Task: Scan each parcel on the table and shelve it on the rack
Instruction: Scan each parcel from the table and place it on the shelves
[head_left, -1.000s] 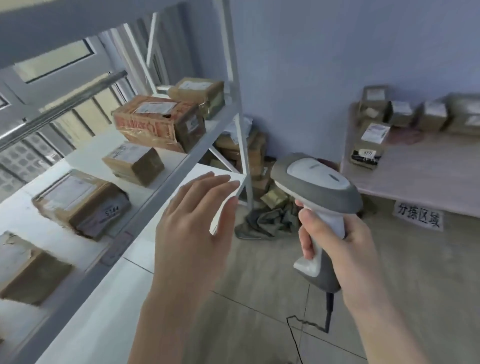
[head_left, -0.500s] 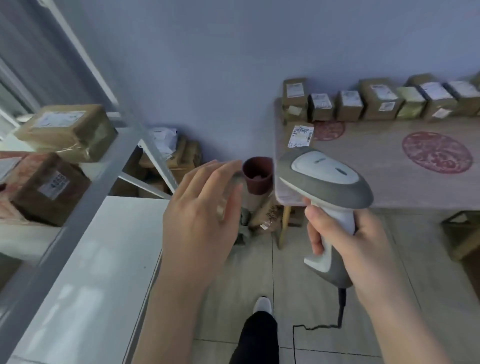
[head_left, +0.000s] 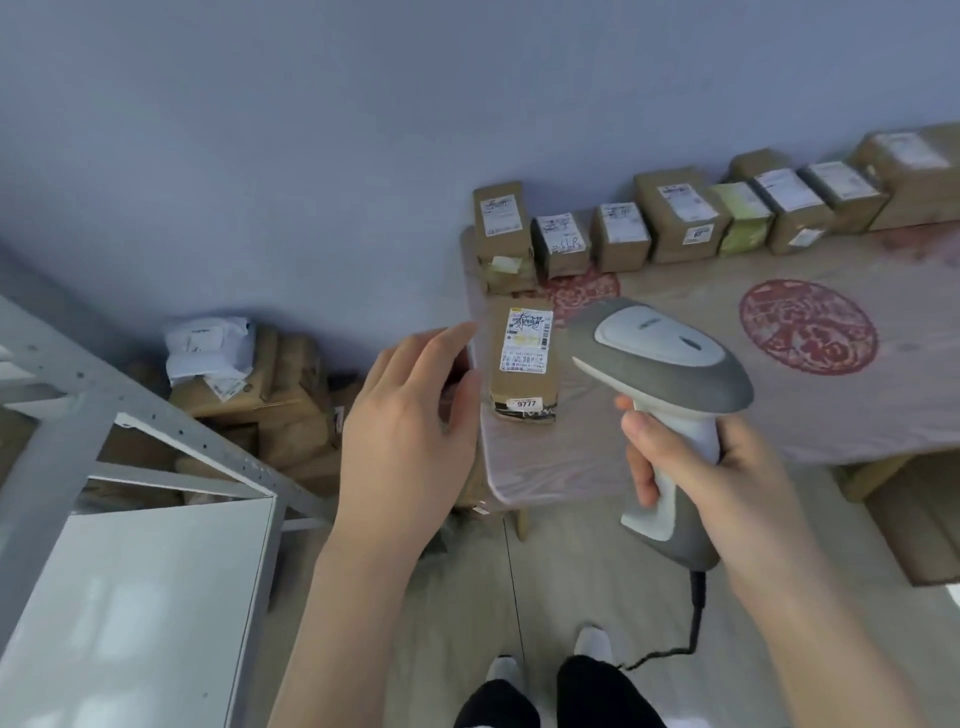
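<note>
Fingers (head_left: 644, 480) of right hand (head_left: 727, 478) clamped round scanner (head_left: 670, 353), right of 9777 parcel (head_left: 522, 364) on surface (head_left: 831, 410); left hand (head_left: 410, 415) fingers relaxed, just left of it.

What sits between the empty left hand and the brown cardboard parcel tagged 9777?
No object: in the head view only a thin strip of the pale wood-grain table edge separates the left hand from the brown cardboard parcel.
</note>
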